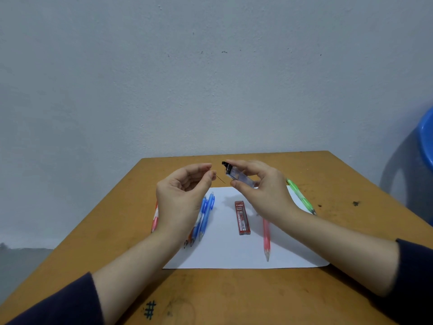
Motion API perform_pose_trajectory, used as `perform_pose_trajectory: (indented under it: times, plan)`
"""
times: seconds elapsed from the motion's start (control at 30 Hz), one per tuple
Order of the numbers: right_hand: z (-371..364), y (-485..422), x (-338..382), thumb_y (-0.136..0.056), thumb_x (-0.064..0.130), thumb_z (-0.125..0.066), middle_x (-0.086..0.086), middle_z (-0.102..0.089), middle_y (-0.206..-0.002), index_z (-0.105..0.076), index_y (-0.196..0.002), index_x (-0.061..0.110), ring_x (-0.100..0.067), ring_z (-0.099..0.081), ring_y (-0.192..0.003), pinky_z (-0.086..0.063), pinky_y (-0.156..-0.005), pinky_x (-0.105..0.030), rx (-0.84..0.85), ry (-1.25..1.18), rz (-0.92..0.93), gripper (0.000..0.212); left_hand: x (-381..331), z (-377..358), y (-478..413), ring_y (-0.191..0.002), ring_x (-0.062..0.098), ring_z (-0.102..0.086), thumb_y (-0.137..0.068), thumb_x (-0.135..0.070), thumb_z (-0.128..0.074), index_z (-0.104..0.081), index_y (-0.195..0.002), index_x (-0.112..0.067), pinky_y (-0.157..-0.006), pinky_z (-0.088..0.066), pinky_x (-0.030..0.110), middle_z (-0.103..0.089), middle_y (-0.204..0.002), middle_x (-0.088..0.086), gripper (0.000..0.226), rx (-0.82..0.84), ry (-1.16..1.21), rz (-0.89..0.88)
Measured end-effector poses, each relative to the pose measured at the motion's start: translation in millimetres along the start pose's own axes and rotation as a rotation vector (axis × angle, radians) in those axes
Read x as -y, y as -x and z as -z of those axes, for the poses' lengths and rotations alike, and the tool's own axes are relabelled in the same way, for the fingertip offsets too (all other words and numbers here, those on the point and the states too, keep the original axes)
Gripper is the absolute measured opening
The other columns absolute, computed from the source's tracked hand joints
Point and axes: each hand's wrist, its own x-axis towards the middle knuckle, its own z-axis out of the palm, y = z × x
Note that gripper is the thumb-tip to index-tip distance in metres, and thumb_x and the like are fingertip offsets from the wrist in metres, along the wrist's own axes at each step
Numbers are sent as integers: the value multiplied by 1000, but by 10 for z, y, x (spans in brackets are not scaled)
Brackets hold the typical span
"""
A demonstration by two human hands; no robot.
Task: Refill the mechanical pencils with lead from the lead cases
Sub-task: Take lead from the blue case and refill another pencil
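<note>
Above the far edge of the white sheet (pixel 234 254), the left hand (pixel 185 193) pinches a single thin lead (pixel 220 179) between thumb and fingertip. The right hand (pixel 264 186) grips the clear lead case (pixel 240 176), tilted, with its black cap open. The lead's free end lies just beside the case.

The lead looks brittle, so the pinch should be light and the pull straight along its length. The case is best kept tilted only slightly, lest more leads slide out.

A red lead case (pixel 242 218) and a pink pencil (pixel 266 240) lie on the sheet, and blue pencils (pixel 207 213) lie at its left edge.
</note>
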Motion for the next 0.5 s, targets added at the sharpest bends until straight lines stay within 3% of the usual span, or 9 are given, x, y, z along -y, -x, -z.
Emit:
perform_pose_trajectory:
  times: [0.13,0.33,0.5]
  plan:
    - [-6,-12,4,-82,6,-70,22,-62,-98,-65,-115,33,4,-58,-92,-44,-72,-8,-12,-30,-48,43,1,1,1,-84,12,-71,-82,-5,-69,-72,-95,-17,-75,-54,18,-75,-85,-2,17,-2,2,0]
    - [-6,-15,33,-83,6,-69,14,-62,-94,-57,-117,46,-13,-65,-86,-56,-75,-28,-37,-99,-94,54,-17,0,6,-84,9,-70,-84,-4,-67,-71,-93,-22,-73,-54,17,-74,-85,-5,20,3,-3,-1]
    - [2,-4,68,-81,7,-71,9,-61,-95,-55,-121,47,-15,-66,-84,-58,-76,-29,-36,-121,-101,58,-10,16,-5,-84,10,-70,-84,-5,-67,-71,-94,-23,-74,-55,19,-74,-84,-5,21,1,-16,14]
